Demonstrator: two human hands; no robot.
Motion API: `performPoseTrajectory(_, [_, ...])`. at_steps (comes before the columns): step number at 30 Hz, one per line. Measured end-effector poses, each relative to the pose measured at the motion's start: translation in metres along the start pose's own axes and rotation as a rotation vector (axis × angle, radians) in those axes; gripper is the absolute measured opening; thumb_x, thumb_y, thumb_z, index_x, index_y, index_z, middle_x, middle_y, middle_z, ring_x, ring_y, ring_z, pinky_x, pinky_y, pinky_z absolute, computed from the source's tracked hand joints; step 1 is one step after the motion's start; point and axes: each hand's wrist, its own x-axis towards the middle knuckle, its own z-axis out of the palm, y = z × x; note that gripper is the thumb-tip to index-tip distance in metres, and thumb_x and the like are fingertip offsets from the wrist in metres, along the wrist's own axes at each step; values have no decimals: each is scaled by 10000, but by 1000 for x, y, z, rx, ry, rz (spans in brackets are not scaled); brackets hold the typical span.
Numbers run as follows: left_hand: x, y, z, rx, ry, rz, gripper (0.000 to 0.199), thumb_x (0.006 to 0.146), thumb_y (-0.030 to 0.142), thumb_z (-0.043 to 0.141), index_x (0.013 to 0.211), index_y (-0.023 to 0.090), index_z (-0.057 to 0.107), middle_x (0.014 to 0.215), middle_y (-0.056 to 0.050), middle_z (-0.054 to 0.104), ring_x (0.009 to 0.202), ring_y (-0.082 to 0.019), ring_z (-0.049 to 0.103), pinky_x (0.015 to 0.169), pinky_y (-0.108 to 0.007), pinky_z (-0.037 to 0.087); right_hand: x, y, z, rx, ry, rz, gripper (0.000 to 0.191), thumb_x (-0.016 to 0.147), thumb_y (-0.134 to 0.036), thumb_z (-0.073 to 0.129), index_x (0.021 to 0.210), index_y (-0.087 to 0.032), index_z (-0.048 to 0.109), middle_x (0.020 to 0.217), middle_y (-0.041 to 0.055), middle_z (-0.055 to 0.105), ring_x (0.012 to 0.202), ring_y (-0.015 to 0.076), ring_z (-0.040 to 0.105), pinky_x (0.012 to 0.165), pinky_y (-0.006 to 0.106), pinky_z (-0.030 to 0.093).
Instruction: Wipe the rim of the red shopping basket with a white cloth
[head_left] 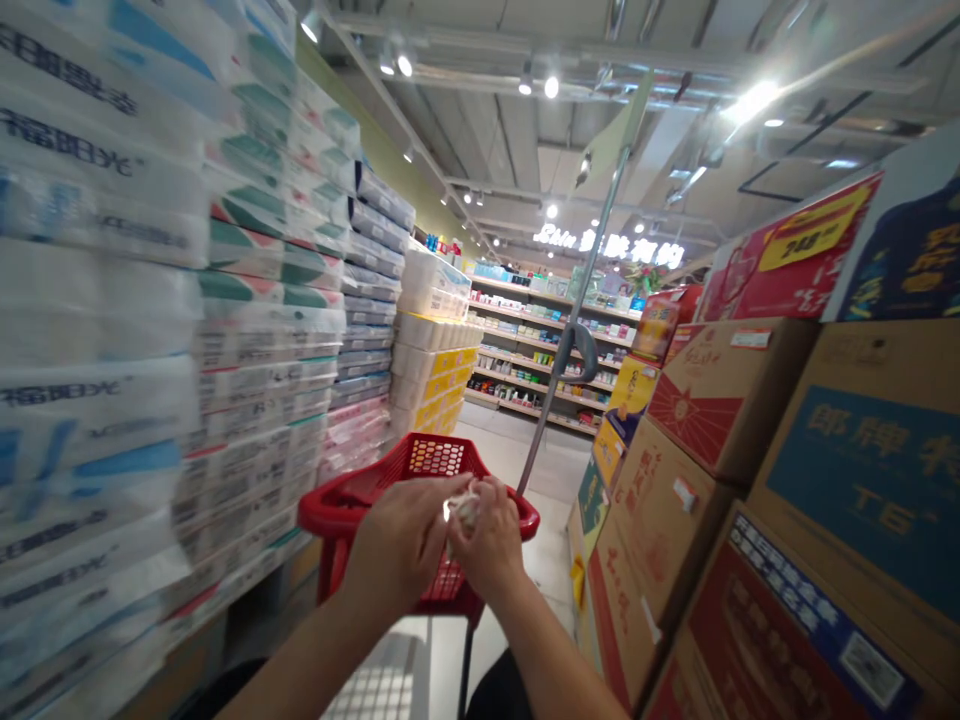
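Observation:
Both hands meet above the near part of a red shopping basket cart [330, 512]. My left hand [401, 540] has its fingers curled against a small pale, shiny item [466, 508] that looks like crumpled plastic. My right hand [487, 540] is closed round the same item from the other side. The fingertips nearly touch, and part of the item is hidden between them. Below the hands the perforated red basket shows; its bottom is mostly covered by the hands.
Tall stacks of packaged tissue [270, 300] line the left. Cardboard boxes [697, 400] are piled on the right. A slanted metal pole [551, 400] with a grey hook rises behind the cart. Stocked shelves [532, 345] stand at the aisle's far end, beyond a pale floor [555, 470].

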Motion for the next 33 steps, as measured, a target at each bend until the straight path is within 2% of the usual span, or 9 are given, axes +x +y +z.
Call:
performPoseTrajectory(3, [25,-6,25,113,-61,4,343,894,322,411,1154,273,629,1208,-78,623,1131,-302,534,902,-483,439,-8,9,-5,17,-45,-14,306,865,-378,560,1119,-208,570,1095,102,621,1033,268,563,960,450,375])
performPoseTrajectory(7, [19,-2,48,237,-126,-33,349,921,325,362,1140,253,624,1163,-97,644,1115,-319,518,867,-491,389,-10,11,-8,32,-84,0,306,928,-387,476,1150,-205,583,1091,104,638,1000,252,585,911,411,410])
performPoseTrajectory(13, [14,2,48,151,-120,-60,433,937,322,323,1345,253,453,1245,-99,599,1125,-280,510,892,-461,363,-3,-9,-3,304,-120,-8,342,1000,-292,292,1187,-221,569,1220,63,604,1160,185,536,1010,360,385])
performPoseTrajectory(17, [17,4,51,55,-80,23,467,946,295,303,1406,237,360,1366,-83,512,1254,-230,432,995,-417,339,1,-5,-5,554,-178,-16,382,1006,-255,243,1318,-207,457,1197,46,628,1087,129,592,892,251,465])
performPoseTrajectory(20, [17,6,55,38,-113,124,403,943,304,336,1318,242,470,1292,-70,574,1199,-227,483,983,-407,359,2,16,-6,385,-144,1,346,986,-241,314,1260,-198,521,1132,57,659,1027,161,615,871,282,447])
performPoseTrajectory(23, [18,3,56,41,-143,172,330,945,296,345,1176,236,572,1210,-59,623,1128,-221,536,980,-413,367,0,40,-4,32,-108,-29,287,966,-245,381,952,-187,662,925,67,697,907,197,623,870,334,379])
performPoseTrajectory(25, [21,-4,55,40,-151,178,319,945,289,342,1126,222,595,1181,-63,638,1110,-217,552,974,-405,378,-2,50,0,-128,-110,-54,319,959,-226,391,782,-189,654,788,53,683,791,185,611,814,328,349])
performPoseTrajectory(30, [31,-23,45,160,-238,134,290,889,196,398,1065,156,625,1039,-112,679,983,-241,612,874,-408,437,-5,48,13,-229,8,-83,304,936,-191,409,720,-187,623,713,35,646,694,164,562,737,322,290])
performPoseTrajectory(33, [29,-14,49,216,-213,96,300,886,188,396,1068,147,631,1053,-127,673,998,-255,604,901,-427,425,-6,43,21,-215,96,-93,309,927,-183,408,685,-188,600,670,29,621,685,169,544,731,329,273])
